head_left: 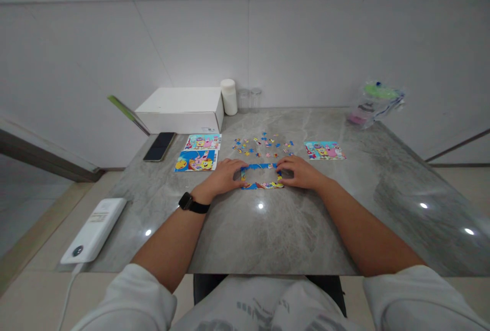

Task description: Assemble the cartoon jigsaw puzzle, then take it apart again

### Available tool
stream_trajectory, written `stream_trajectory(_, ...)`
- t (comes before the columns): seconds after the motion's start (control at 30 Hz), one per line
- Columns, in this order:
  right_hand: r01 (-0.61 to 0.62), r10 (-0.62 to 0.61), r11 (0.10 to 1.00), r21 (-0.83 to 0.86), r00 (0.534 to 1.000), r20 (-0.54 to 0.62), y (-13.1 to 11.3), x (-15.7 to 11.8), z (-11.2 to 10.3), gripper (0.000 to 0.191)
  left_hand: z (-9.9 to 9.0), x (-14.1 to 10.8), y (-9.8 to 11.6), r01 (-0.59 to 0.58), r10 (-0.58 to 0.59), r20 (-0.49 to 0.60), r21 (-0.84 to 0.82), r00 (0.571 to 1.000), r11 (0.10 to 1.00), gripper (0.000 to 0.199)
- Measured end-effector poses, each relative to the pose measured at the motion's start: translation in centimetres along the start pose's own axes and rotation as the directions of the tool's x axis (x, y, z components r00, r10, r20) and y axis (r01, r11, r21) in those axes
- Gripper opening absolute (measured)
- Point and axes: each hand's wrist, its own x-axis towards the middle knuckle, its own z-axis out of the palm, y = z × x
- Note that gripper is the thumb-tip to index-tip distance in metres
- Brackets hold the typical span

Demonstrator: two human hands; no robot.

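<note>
A rectangular jigsaw puzzle border (262,186), assembled from blue, yellow and reddish pieces, lies flat on the grey table with bare tabletop showing inside it. My left hand (226,175) grips its left side, thumb at the lower corner and fingers at the upper one. On the opposite side my right hand (300,171) holds the right edge in the same way, its fingers curled. Just beyond the border, several loose jigsaw pieces (264,136) are scattered. My fingers cover parts of both short sides.
Cartoon picture cards (196,161) and a phone (160,147) lie left; another card (325,150) lies right. Behind stand a white box (179,103), a white bottle (229,97) and clear glasses (255,100). A plastic bag (375,103) and a corded white device (95,229) sit near the edges.
</note>
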Motion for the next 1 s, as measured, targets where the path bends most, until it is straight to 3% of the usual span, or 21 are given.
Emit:
stream_trajectory(0.43, 0.011, -0.003, 0.994, 0.107, 0.997, -0.082, 0.5, 0.2, 0.1, 0.021, 0.3, 0.2, -0.7, -0.02, 0.017, -0.057, -0.05, 0.998, 0.999, 0.052)
stream_trajectory(0.63, -0.01, 0.013, 0.999, 0.036, 0.996, -0.092, 1.1, 0.1, 0.4, 0.019, 0.0, 0.3, -0.8, 0.078, -0.08, -0.122, -0.028, 0.989, 0.997, 0.038)
stream_trajectory(1.0, -0.005, 0.005, 1.0, 0.009, 0.998, -0.062, 1.3, 0.1, 0.6, 0.017, 0.6, 0.5, -1.0, 0.091, -0.09, -0.096, 0.003, 0.991, 0.996, 0.031)
